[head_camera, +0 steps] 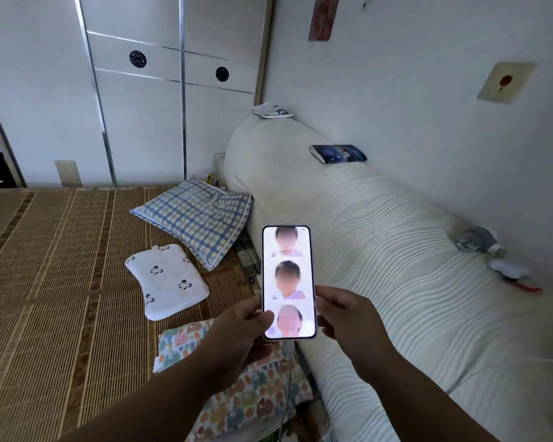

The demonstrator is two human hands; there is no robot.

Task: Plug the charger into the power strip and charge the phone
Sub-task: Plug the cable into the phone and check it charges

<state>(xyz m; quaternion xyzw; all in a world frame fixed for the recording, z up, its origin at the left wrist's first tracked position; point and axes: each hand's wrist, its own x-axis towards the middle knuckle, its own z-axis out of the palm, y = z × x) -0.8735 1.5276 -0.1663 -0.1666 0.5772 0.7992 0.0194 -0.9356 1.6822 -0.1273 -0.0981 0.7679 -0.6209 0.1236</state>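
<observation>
The phone [288,266] stands upright in the middle of the head view, screen lit with photos. My left hand [237,330] grips its lower left edge, thumb on the glass. My right hand [348,317] pinches its lower right edge. A thin pale cable [287,387] hangs down from the phone's bottom between my forearms toward the bottom of the frame. No charger plug or power strip is visible.
A bamboo mat [61,282] covers the bed. On it lie a checked pillow [195,215], a small white pillow [168,280] and a colourful patterned cloth [253,393]. A long white bolster [396,250] runs along the wall, with a book [339,153] on top. White wardrobe doors [134,106] stand behind.
</observation>
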